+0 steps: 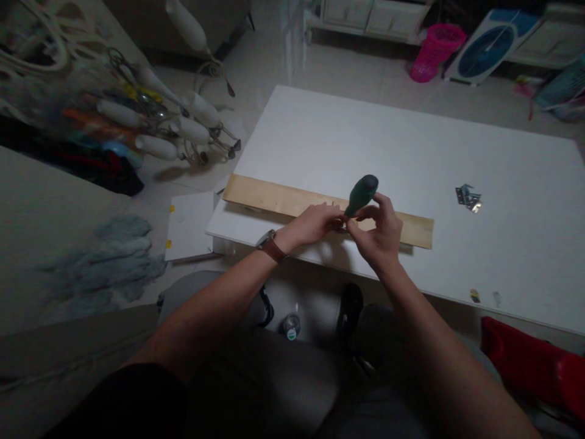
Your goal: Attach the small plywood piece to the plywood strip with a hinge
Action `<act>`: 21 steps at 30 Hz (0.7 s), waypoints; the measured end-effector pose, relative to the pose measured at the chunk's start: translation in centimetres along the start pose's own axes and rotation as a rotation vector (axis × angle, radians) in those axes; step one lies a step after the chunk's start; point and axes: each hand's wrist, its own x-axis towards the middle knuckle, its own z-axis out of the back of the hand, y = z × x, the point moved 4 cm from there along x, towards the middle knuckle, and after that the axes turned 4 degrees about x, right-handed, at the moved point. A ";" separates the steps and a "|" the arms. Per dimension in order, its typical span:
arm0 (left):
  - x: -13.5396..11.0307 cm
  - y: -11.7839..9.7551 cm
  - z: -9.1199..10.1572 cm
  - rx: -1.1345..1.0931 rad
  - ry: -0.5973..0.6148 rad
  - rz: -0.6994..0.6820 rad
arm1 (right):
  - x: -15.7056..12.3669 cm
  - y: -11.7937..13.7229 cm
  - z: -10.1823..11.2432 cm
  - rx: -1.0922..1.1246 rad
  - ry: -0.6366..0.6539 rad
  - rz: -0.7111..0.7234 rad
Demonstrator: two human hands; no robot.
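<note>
A screwdriver (362, 194) with a dark green handle stands tilted, its handle end up, over a long wooden board (269, 196). My right hand (379, 235) is closed around its lower part, thumb and fingers pinched near the shaft. Beside it, my left hand (313, 225) rests on the board with fingers pressed together at the screwdriver's lower end. Whatever my left fingertips grip is too small to make out. A small shiny metal piece (342, 229) shows under the fingers at the board's near edge. The screwdriver's tip is hidden.
The board lies on a white table (379, 143). Several metal hinges (468, 198) sit at the right, and a small yellow-black item (475, 296) lies near the front edge. A red bag (530, 360) is at lower right. Lamp parts (192, 128) clutter the left floor.
</note>
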 end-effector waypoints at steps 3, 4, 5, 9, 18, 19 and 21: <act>0.1 -0.1 0.0 0.072 0.006 0.018 | 0.0 -0.2 -0.2 0.015 0.006 -0.014; 0.1 -0.1 0.0 0.101 0.009 0.025 | 0.1 -0.3 -0.3 0.023 0.016 -0.016; 0.1 -0.2 0.1 0.128 0.013 0.033 | 0.1 -0.3 -0.4 0.035 0.030 -0.018; 0.1 -0.5 0.3 0.156 0.014 0.049 | 0.2 -0.6 -0.6 0.095 0.059 -0.060; 0.0 -0.6 0.4 0.080 0.000 0.026 | -0.2 -1.0 -0.1 0.026 0.012 -0.099; 0.0 -0.4 0.3 0.066 -0.003 0.029 | -0.2 -1.0 -0.2 0.038 0.026 -0.100; 0.0 -0.2 0.2 0.038 -0.013 0.037 | -0.1 -1.0 -0.3 0.061 0.053 -0.094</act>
